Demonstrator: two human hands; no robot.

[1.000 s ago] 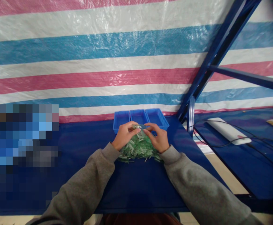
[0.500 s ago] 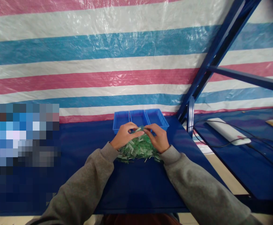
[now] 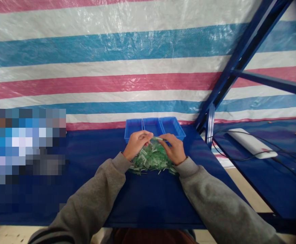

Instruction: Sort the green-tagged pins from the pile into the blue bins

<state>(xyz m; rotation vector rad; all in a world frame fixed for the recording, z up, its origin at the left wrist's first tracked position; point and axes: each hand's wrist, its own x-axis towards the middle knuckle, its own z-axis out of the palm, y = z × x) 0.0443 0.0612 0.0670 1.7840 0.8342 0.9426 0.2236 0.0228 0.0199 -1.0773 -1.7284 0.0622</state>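
Observation:
Above a heap of small, thin, green and clear strips (image 3: 153,159), both of my hands are raised close together. My right hand (image 3: 173,147) pinches a short pale strip (image 3: 159,138) between thumb and fingers, and the strip points toward the other hand. My left hand (image 3: 137,144) has its thumb and fingertips pressed together just left of the strip's end. Whatever may be between those left fingertips is too small to make out. The heap lies on the dark blue table (image 3: 150,200), between my wrists and partly covered by my hands.
Three joined blue bins (image 3: 172,126) stand right behind the heap, their front partly hidden by my hands. A blue metal frame (image 3: 214,91) rises at the right. Beyond a gap, a white box-shaped device (image 3: 252,143) and black cables (image 3: 277,149) lie on another blue surface. The left side is pixelated.
My fingertips have drawn slightly apart, and the pale strip now shows in my right fingers. My left thumb has folded in against its fingers. The whole view has shifted a little.

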